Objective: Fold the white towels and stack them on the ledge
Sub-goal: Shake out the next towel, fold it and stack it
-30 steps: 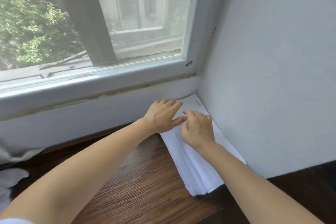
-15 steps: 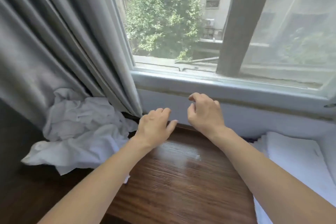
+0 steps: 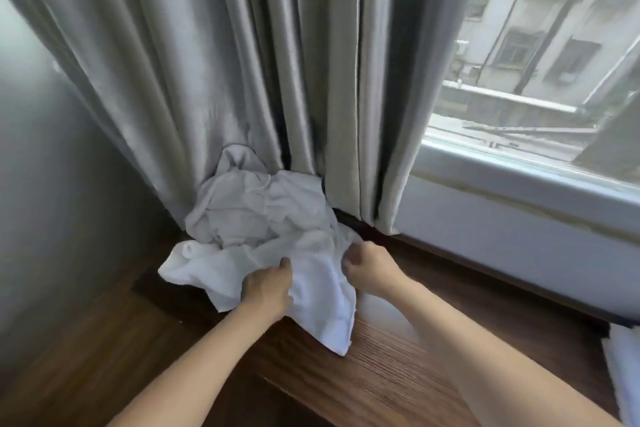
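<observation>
Both hands are no longer on the folded stack of white towels (image 3: 623, 367) in the right corner, which now shows only as a sliver at the right edge. They have crossed the dark wooden ledge (image 3: 398, 374) to the crumpled pile of white towels (image 3: 263, 218) against the grey curtain (image 3: 242, 62). The left hand (image 3: 268, 289) and right hand (image 3: 372, 269), empty half a second ago, now each grip the nearest white towel (image 3: 322, 295) with curled fingers (image 3: 284, 265).

Grey pleated curtains (image 3: 242, 73) hung down to a dark wood-grain ledge (image 3: 398, 374), daylight glossing its boards. To the right, a white-framed window (image 3: 519, 177) looked out on pale apartment buildings (image 3: 540, 28). A plain grey wall (image 3: 41, 184) closed the left side, in shadow
</observation>
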Demonstrator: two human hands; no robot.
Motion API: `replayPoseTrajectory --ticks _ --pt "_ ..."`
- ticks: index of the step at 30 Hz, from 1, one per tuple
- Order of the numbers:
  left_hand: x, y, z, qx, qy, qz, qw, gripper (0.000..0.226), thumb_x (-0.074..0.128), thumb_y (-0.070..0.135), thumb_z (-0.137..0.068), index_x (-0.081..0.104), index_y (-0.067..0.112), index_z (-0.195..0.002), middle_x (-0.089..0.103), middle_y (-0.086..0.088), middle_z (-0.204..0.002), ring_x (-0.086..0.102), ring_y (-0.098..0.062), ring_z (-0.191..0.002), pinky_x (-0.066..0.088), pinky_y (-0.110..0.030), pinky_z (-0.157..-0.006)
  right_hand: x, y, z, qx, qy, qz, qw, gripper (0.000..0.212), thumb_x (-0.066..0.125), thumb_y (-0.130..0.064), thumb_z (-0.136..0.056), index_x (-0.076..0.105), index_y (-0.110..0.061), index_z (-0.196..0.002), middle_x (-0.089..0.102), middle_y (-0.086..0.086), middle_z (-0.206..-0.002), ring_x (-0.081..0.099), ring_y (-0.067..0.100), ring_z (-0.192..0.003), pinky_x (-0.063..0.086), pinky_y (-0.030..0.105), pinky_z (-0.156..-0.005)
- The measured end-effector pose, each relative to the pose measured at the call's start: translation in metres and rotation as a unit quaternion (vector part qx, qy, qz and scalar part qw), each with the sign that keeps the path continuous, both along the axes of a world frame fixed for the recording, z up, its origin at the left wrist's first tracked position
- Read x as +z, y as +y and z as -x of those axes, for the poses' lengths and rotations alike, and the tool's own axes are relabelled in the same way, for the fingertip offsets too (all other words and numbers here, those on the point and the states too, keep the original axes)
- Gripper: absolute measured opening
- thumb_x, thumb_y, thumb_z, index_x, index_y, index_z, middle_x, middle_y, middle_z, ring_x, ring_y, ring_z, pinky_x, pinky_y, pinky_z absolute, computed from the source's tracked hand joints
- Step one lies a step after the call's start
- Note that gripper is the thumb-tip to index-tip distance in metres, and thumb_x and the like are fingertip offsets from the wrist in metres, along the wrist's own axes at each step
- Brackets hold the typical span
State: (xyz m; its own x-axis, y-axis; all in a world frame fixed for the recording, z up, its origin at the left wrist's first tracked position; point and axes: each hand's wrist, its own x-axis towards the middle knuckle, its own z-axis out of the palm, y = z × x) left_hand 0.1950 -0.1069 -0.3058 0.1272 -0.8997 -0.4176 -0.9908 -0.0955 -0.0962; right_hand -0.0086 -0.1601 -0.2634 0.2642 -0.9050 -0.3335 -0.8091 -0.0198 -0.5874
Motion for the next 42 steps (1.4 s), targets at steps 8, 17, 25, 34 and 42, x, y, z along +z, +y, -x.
replayPoseTrajectory --ticks 8,17,25,34,42 --pt "-0.046 0.007 -0.062 -0.132 0.049 0.016 0.99 0.044 0.056 0.012 -0.099 0.044 0.021 -0.139 0.058 -0.006 -0.116 0.061 -0.027 -0.106 0.052 -0.037 -0.077 -0.058 0.024 -0.067 -0.153 -0.005 -0.064 0.986 0.026 0.056 -0.029 -0.096 0.047 -0.011 -0.079 0.054 0.002 -0.076 0.048 0.017 -0.064 0.034 0.029 -0.052" --pt "0.024 -0.012 -0.084 0.033 0.363 0.261 0.894 0.011 0.053 0.028 -0.103 0.047 0.021 -0.108 0.057 0.003 -0.097 0.062 -0.023 -0.083 0.046 -0.036 -0.067 0.064 -0.012 -0.1 -0.258 -0.232 0.059 0.936 0.028 0.061 -0.035 -0.099 0.055 -0.012 -0.113 0.06 -0.002 -0.096 0.057 0.009 -0.08 0.044 0.023 -0.061" --pt "0.146 0.001 -0.049 -0.077 0.642 0.279 0.71 0.075 0.084 0.037 -0.081 0.038 0.034 -0.14 0.046 0.027 -0.142 0.047 0.002 -0.133 0.049 -0.014 -0.098 0.2 -0.014 -0.104 -0.219 -0.375 0.091 0.896 0.018 0.059 -0.015 -0.095 0.073 -0.005 -0.099 0.064 0.008 -0.079 0.058 0.024 -0.069 0.046 0.025 -0.05" --pt "0.26 -0.038 -0.004 -0.053 0.596 0.517 0.612 0.008 0.055 0.018 -0.102 0.048 0.022 -0.105 0.057 0.024 -0.084 0.055 -0.003 -0.072 0.045 -0.028 -0.064 0.282 0.027 -0.044 -0.117 -0.301 0.255 0.911 0.014 0.075 -0.005 -0.079 0.069 -0.014 -0.089 0.072 0.002 -0.08 0.067 0.012 -0.073 0.057 0.031 -0.07" --pt "0.366 -0.018 0.061 -0.268 0.489 0.462 0.689 0.017 0.057 0.022 -0.1 0.049 0.021 -0.115 0.054 0.017 -0.083 0.055 0.0 -0.068 0.039 -0.014 -0.061 0.287 0.039 0.045 -0.223 0.065 0.543 0.807 0.019 0.06 -0.026 -0.088 0.043 -0.016 -0.085 0.055 0.012 -0.084 0.051 0.036 -0.083 0.037 0.04 -0.068"
